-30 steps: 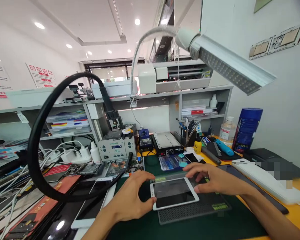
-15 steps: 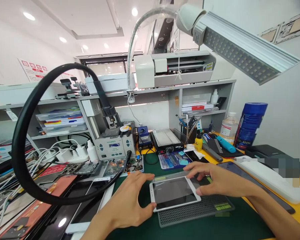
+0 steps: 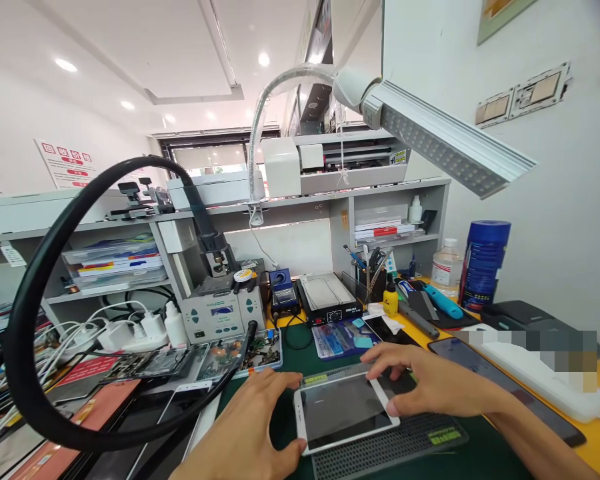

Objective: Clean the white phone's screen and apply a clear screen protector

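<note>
A white-framed smartphone (image 3: 345,412) with a dark screen lies sideways over a grey perforated mat (image 3: 405,437). At its left end is my left hand (image 3: 255,420), the thumb against the lower corner and the fingertips by the upper corner. My right hand (image 3: 415,380) grips the other end, thumb on the right edge and fingers at the upper right corner. Under the mat spreads a dark green work mat (image 3: 485,460). Parts of the perforated mat are hidden by the phone.
A black hose (image 3: 17,360) loops at the left, joined to a grey rework station (image 3: 223,313). Behind the phone are a blue parts tray (image 3: 337,337) and a black heating plate (image 3: 330,303). A long dark phone (image 3: 510,387) lies at right. An LED lamp (image 3: 445,137) hangs overhead.
The view has shifted, with the surroundings sitting lower and slightly left in the picture. Both hands stay at the phone's ends, and their grip looks much the same.
</note>
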{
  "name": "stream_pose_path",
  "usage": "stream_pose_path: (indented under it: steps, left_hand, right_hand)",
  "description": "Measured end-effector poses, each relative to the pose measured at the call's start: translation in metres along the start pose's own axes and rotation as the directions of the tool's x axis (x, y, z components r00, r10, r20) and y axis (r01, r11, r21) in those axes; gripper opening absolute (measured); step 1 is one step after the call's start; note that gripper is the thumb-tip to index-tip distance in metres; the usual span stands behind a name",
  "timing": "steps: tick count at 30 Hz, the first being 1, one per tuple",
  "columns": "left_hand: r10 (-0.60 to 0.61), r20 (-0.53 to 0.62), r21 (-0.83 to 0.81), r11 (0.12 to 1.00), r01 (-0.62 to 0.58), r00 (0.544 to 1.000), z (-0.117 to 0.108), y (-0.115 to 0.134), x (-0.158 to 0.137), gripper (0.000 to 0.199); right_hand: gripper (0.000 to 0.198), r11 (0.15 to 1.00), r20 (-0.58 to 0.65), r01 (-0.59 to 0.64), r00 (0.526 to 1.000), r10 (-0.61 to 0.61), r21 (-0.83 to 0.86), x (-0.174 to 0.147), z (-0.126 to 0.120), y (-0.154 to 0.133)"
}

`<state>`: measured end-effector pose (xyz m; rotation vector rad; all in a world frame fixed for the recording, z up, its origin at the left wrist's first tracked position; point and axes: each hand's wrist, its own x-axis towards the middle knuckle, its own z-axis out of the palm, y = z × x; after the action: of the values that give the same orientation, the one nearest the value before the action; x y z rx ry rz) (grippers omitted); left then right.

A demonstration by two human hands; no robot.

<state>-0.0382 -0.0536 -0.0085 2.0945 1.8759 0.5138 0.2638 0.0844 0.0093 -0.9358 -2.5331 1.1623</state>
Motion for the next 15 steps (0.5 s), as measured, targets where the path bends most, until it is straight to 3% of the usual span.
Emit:
stream_pose_path:
  steps: [15]
  left_hand:
    - [-0.077, 0.052, 0.052, 0.996, 0.075, 0.996, -0.006, 0.013, 0.001, 0.069]
  right_hand:
    - [0.051, 0.999, -0.014, 0.033, 0.999, -0.033, 0.012, -0.004, -0.001, -0.008]
